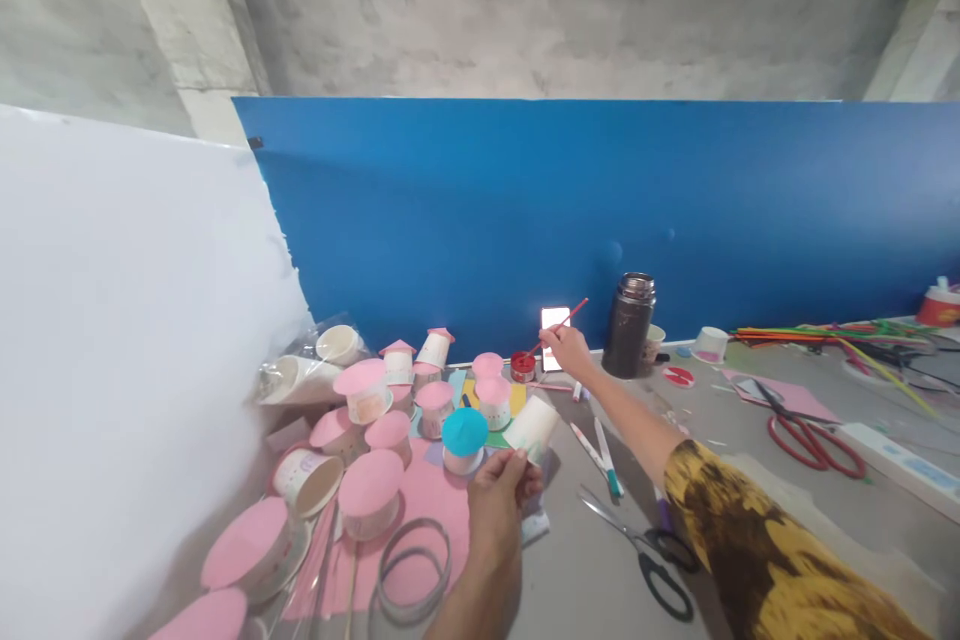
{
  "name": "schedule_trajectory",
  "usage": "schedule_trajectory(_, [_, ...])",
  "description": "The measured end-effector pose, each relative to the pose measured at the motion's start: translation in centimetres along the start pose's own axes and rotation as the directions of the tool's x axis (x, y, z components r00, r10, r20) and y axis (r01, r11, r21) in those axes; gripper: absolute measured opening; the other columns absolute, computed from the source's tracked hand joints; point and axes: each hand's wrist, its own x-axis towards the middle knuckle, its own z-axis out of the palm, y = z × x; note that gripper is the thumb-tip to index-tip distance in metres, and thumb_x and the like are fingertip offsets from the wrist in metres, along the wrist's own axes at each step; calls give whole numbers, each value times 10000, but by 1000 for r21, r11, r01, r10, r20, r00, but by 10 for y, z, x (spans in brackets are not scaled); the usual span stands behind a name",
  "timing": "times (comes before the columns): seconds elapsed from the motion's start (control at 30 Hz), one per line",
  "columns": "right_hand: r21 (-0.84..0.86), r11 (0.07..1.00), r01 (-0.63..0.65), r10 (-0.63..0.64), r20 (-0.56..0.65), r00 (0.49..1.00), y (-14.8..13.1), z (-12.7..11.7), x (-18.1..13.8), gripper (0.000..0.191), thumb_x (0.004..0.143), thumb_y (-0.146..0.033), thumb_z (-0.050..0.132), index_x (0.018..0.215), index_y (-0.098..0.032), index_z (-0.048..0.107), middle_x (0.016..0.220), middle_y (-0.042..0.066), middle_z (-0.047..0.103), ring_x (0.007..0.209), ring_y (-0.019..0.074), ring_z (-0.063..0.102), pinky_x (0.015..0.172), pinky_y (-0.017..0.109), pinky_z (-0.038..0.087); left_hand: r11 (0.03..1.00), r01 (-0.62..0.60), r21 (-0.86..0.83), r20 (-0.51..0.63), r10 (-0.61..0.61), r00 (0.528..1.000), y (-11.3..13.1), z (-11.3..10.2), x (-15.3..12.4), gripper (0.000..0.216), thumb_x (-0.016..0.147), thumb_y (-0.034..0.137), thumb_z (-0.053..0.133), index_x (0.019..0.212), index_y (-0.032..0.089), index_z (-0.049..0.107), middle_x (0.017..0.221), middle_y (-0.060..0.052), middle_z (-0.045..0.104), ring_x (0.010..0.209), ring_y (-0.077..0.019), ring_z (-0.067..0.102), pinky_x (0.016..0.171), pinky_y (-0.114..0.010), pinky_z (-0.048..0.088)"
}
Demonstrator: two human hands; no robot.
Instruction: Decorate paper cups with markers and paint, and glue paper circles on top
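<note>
My left hand (504, 495) is closed on the lower part of a white paper cup (535, 423), which tilts to the right and has a faint green mark near its lower part. Further back, my right hand (564, 348) pinches a thin red paintbrush (576, 311). The brush slants down to the left, its lower end at a small red pot (523, 366); whether the tip touches what is inside is too small to tell. Just behind that hand a lit phone (556, 320) leans upright against the blue panel. A cup with a blue cone top (464, 434) stands left of the held cup.
Several pink-topped paper cups (371, 482) crowd the left side, beside a roll of grey tape (411, 570). Black-handled scissors (637, 542), markers (604, 450) and a dark flask (630, 328) are near my right arm. Red-handled scissors (814, 440) and a power strip (904, 468) lie further right.
</note>
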Motion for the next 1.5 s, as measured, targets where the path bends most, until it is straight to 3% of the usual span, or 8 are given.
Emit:
schedule_trajectory(0.23, [211, 977, 2, 3, -23, 1000, 4, -10, 3, 337, 1008, -367, 665, 1282, -172, 645, 1269, 88, 670, 1055, 234, 690, 891, 433, 606, 995, -74, 63, -17, 76, 997, 4, -1, 3, 549, 411, 484, 1010, 712, 109, 744, 619, -41, 705, 597, -133, 661, 595, -236, 558])
schedule_trajectory(0.4, [452, 891, 38, 19, -121, 992, -16, -54, -9, 412, 974, -529, 650, 856, -135, 669, 751, 17, 643, 592, 115, 572, 506, 232, 479, 996, -84, 28, -5, 84, 996, 5, -1, 2, 508, 418, 411, 1025, 709, 109, 738, 666, -43, 716, 637, -149, 686, 555, -220, 551])
schedule_trajectory(0.53, [632, 764, 131, -35, -162, 986, -45, -102, -54, 488, 844, -668, 722, 842, -185, 654, 698, -12, 605, 516, 78, 476, 407, 193, 343, 996, -13, -92, 8, 14, 1000, 16, 7, -7, 356, 540, 230, 999, 712, 128, 704, 669, -22, 704, 647, -139, 695, 551, -198, 551])
schedule_trajectory(0.67, [823, 523, 221, -121, -185, 975, -62, -116, -119, 320, 810, -486, 853, 867, -198, 723, 639, -23, 609, 501, 63, 474, 431, 177, 378, 973, 47, -226, -92, -69, 993, 35, 22, -17, 229, 688, 80, 882, 726, 141, 664, 694, -30, 706, 655, -135, 702, 576, -207, 567])
schedule_trajectory(0.83, [727, 562, 394, -284, -277, 918, -69, -109, -157, 256, 929, -463, 751, 917, -207, 762, 751, 44, 732, 534, 104, 557, 426, 219, 409, 985, -141, -98, -27, 139, 990, 61, 39, -16, 232, 689, 189, 892, 747, 154, 670, 753, -36, 716, 740, -154, 711, 623, -219, 549])
schedule_trajectory(1.07, [360, 642, 677, -451, -537, 713, -77, -136, -170, 137, 954, -341, 729, 937, -205, 746, 735, 32, 739, 505, 128, 579, 431, 265, 444, 734, -526, 430, 78, 550, 832, 67, 60, -21, 252, 760, 399, 792, 688, 189, 671, 642, -4, 682, 624, -154, 643, 626, -254, 490])
schedule_trajectory(1.23, [221, 676, 703, -594, -401, 698, -75, -135, -178, 114, 1008, -252, 640, 936, -230, 726, 774, 10, 747, 547, 120, 610, 486, 255, 488, 428, -670, 607, 212, 725, 655, 46, 59, -22, 182, 829, 321, 692, 686, 216, 654, 688, 7, 671, 642, -150, 588, 623, -261, 452])
schedule_trajectory(1.5, [59, 580, 812, -764, -304, 568, -64, -125, -179, 141, 994, -159, 622, 1025, -244, 730, 884, 35, 765, 676, 166, 697, 634, 301, 579, -139, -708, 692, 503, 797, 334, 18, 38, -1, 211, 888, 124, 571, 701, 221, 576, 751, -31, 674, 732, -180, 609, 662, -294, 443])
